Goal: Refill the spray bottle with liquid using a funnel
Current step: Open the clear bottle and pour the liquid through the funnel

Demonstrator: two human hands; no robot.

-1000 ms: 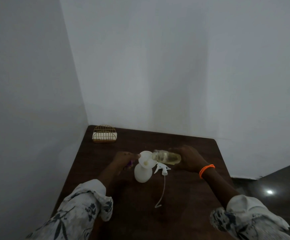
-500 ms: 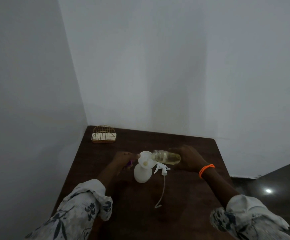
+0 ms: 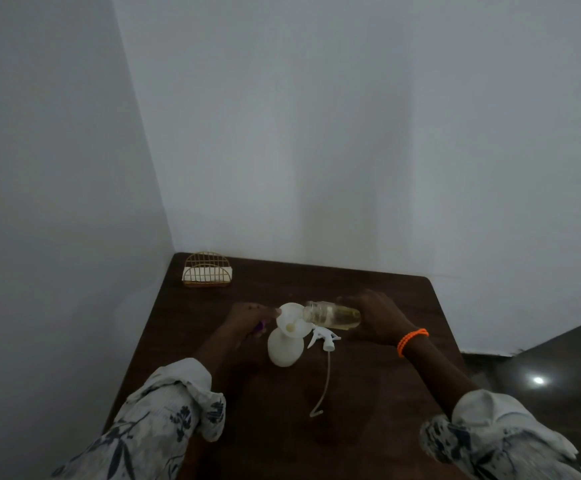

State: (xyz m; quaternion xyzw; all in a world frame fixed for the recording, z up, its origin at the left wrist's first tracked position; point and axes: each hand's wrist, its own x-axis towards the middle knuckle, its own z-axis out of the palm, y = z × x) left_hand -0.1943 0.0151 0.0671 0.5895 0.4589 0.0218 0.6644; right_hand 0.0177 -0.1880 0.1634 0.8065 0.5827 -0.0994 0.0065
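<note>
A white spray bottle [image 3: 285,348] stands upright on the dark wooden table [image 3: 368,393] with a white funnel [image 3: 292,318] in its neck. My left hand [image 3: 247,318] pinches the funnel's left rim. My right hand [image 3: 375,317] grips a clear bottle [image 3: 332,315] of yellowish liquid, tipped on its side with its mouth over the funnel. The white trigger sprayer head [image 3: 323,337] lies on the table just right of the spray bottle, its long dip tube [image 3: 323,386] trailing toward me. A small purple object [image 3: 259,326] shows under my left hand.
A gold wire holder [image 3: 207,270] with white napkins stands in the table's far left corner. White walls close in behind and on the left. A dark floor [image 3: 542,379] lies to the right of the table.
Both hands, the funnel and the tipped bottle keep the same pose. Only the view shifts slightly.
</note>
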